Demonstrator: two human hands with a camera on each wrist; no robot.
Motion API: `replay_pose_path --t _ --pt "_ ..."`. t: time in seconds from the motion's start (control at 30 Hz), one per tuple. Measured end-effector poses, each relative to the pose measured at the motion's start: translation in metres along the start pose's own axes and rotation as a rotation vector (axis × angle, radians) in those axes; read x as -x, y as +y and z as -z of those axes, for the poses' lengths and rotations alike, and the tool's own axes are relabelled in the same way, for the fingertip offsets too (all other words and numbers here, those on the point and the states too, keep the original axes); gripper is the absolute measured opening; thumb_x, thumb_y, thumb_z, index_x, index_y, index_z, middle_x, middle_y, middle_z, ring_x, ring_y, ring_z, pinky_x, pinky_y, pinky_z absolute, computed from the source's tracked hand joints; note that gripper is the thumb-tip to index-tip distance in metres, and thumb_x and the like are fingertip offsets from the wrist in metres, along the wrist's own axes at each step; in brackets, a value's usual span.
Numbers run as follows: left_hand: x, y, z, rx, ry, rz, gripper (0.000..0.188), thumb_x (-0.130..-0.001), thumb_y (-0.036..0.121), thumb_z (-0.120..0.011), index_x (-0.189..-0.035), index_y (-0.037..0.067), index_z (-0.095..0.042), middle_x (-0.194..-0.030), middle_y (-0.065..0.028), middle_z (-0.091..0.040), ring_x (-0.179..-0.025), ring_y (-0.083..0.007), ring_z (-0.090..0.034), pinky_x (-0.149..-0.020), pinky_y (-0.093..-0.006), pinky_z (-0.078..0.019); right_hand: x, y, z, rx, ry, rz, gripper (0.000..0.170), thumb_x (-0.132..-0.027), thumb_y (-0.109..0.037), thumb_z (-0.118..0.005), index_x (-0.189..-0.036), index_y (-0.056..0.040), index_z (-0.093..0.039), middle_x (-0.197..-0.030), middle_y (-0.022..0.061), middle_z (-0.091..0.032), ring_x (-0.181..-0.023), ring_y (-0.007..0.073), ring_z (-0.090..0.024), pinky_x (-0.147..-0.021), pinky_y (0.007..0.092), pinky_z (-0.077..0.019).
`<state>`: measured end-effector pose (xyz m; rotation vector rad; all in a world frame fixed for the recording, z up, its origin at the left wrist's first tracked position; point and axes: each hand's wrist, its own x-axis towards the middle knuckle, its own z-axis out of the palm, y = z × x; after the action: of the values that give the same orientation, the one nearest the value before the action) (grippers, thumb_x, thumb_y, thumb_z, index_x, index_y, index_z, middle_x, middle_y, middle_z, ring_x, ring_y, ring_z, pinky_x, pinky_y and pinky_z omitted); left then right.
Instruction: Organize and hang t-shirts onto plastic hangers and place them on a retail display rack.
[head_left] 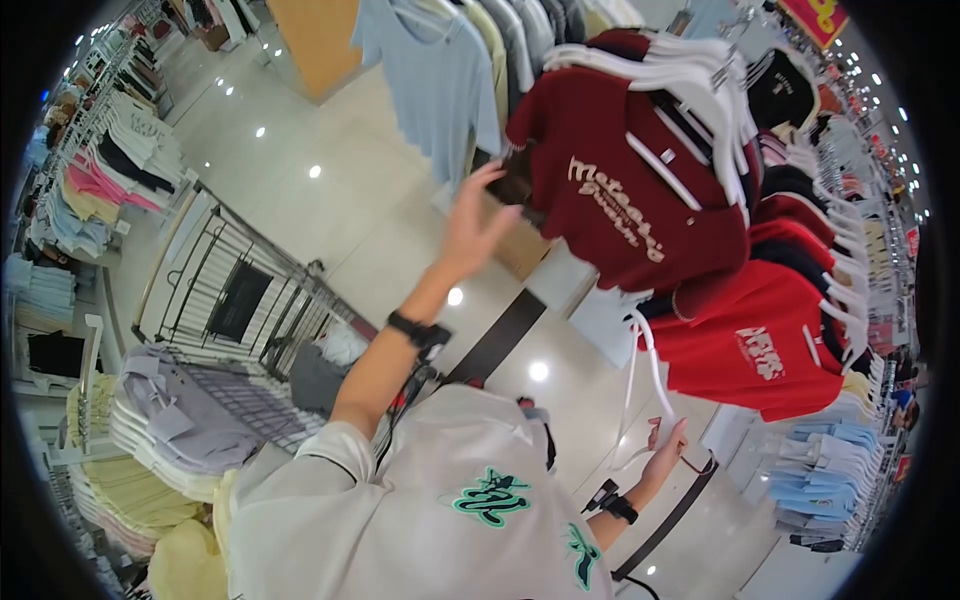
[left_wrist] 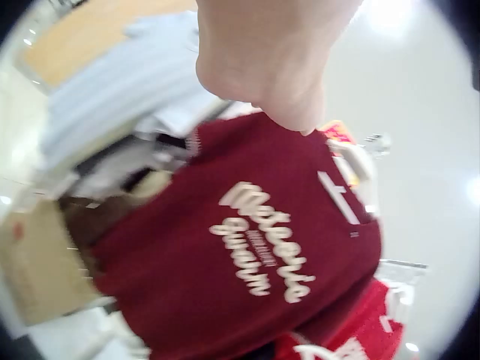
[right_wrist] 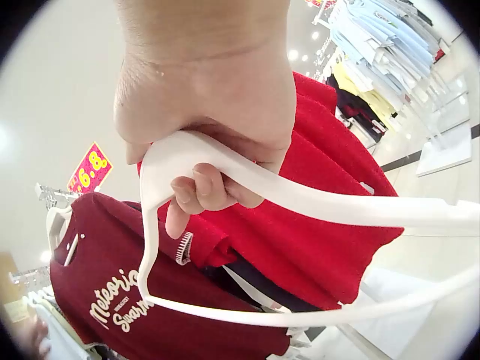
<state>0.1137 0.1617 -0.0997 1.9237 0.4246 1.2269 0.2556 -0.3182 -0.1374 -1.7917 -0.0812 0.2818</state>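
Observation:
In the head view my left hand (head_left: 474, 232) is raised with its fingers spread, fingertips close to the left edge of a maroon T-shirt (head_left: 600, 225). White script lettering runs across that shirt, which hangs at the front of a rack. My right hand (head_left: 662, 456), lower right, grips a bare white plastic hanger (head_left: 655, 370). Seen from the right wrist, the fingers curl round one end of the hanger (right_wrist: 315, 199), and its long thin bar stretches away to the right. Behind it hangs a red T-shirt (right_wrist: 330, 157).
More shirts on white hangers line the right side, with light blue ones (head_left: 825, 465) below. A pale blue T-shirt (head_left: 430, 75) hangs on a rack ahead. To my left stands a wire shopping cart (head_left: 240, 290), beside lilac clothes (head_left: 185, 410). A cardboard box (head_left: 520, 248) sits under the maroon shirt.

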Motion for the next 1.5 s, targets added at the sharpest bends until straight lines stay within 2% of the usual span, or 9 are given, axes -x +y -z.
replay_pose_path --t 0.1,0.2,0.3,0.47,0.63,0.67,1.03,1.23,1.5 --pt "0.138 -0.050 0.115 -0.200 0.234 0.575 0.033 -0.102 0.017 -0.062 -0.133 0.005 -0.058 -0.131 -0.0114 -0.064 -0.124 -0.0212 -0.059 -0.103 -0.0365 -0.0491 0.012 0.008 0.006 0.103 0.019 -0.041 0.065 -0.106 -0.054 -0.047 -0.078 0.0009 -0.068 -0.058 -0.0017 -0.042 -0.051 0.0078 -0.037 -0.051 0.0254 -0.0260" --pt "0.315 -0.117 0.229 -0.457 0.708 0.674 0.023 -0.104 0.019 -0.060 -0.112 -0.002 -0.065 -0.105 -0.0131 -0.071 -0.094 -0.0213 -0.069 -0.087 -0.0351 -0.0536 0.010 0.025 -0.007 0.195 -0.037 -0.177 0.065 -0.105 -0.055 -0.050 -0.077 0.0013 -0.070 -0.058 -0.0020 -0.043 -0.052 0.0079 -0.036 -0.052 0.0259 -0.0257" --pt "0.449 -0.125 0.271 -0.880 0.610 1.189 0.033 -0.093 0.033 -0.068 -0.104 0.002 -0.067 -0.092 -0.0162 -0.073 -0.089 -0.0346 -0.071 -0.084 -0.0460 -0.0531 0.005 0.046 -0.031 0.195 -0.196 -0.233 0.061 -0.105 -0.048 -0.054 -0.080 0.0043 -0.073 -0.058 -0.0014 -0.044 -0.053 0.0065 -0.034 -0.051 0.0262 -0.0234" --pt "0.552 -0.139 0.223 -0.258 0.329 1.766 0.037 -0.090 0.023 -0.069 -0.121 0.004 -0.064 -0.098 -0.0082 -0.070 -0.082 -0.0265 -0.068 -0.066 -0.0422 -0.0557 -0.014 0.039 -0.092 0.358 -0.518 -0.274 0.055 -0.103 -0.046 -0.060 -0.083 0.0034 -0.075 -0.059 -0.0051 -0.041 -0.055 0.0055 -0.032 -0.053 0.0247 -0.0224" --pt "0.566 -0.137 0.176 -0.448 0.144 1.551 0.048 -0.088 0.021 -0.074 -0.130 0.004 -0.061 -0.111 -0.0131 -0.070 -0.097 -0.0254 -0.067 -0.078 -0.0394 -0.0568 -0.026 0.030 -0.100 0.399 -0.581 -0.228 0.054 -0.102 -0.046 -0.062 -0.083 0.0023 -0.076 -0.060 -0.0058 -0.038 -0.057 0.0060 -0.032 -0.054 0.0244 -0.0232" --pt "0.567 -0.137 0.172 -0.387 0.237 1.405 0.057 -0.081 0.022 -0.079 -0.131 0.003 -0.060 -0.121 -0.0212 -0.067 -0.111 -0.0350 -0.065 -0.099 -0.0407 -0.0492 -0.030 0.036 -0.095 0.430 -0.540 -0.219 0.056 -0.102 -0.049 -0.061 -0.082 0.0015 -0.075 -0.060 -0.0053 -0.041 -0.057 0.0054 -0.035 -0.053 0.0241 -0.0238" --pt "0.451 -0.157 0.191 -0.042 0.586 1.542 0.093 -0.091 0.025 -0.072 -0.165 0.027 -0.015 -0.128 -0.0163 -0.063 -0.099 -0.0276 -0.061 -0.085 -0.0413 -0.0531 -0.009 0.030 -0.119 0.514 -0.464 -0.204 0.051 -0.099 -0.048 -0.067 -0.081 -0.0010 -0.075 -0.061 -0.0029 -0.050 -0.059 0.0057 -0.041 -0.059 0.0222 -0.0350" --pt "0.474 -0.205 0.218 -0.162 0.234 1.723 0.067 -0.095 0.032 -0.068 -0.154 0.012 -0.045 -0.121 -0.0107 -0.064 -0.108 -0.0250 -0.062 -0.089 -0.0502 -0.0518 -0.006 0.018 -0.128 0.601 -0.469 -0.160 0.052 -0.097 -0.048 -0.069 -0.084 0.0022 -0.076 -0.066 -0.0028 -0.050 -0.061 0.0066 -0.040 -0.059 0.0229 -0.0356" --pt "0.432 -0.179 0.264 0.391 1.084 1.445 0.021 -0.095 0.017 -0.066 -0.113 0.005 -0.069 -0.097 -0.0114 -0.062 -0.088 -0.0206 -0.066 -0.075 -0.0354 -0.0599 -0.006 0.036 -0.136 0.594 -0.476 0.001 0.050 -0.096 -0.047 -0.069 -0.085 0.0015 -0.076 -0.067 -0.0019 -0.051 -0.062 0.0073 -0.042 -0.059 0.0237 -0.0365"
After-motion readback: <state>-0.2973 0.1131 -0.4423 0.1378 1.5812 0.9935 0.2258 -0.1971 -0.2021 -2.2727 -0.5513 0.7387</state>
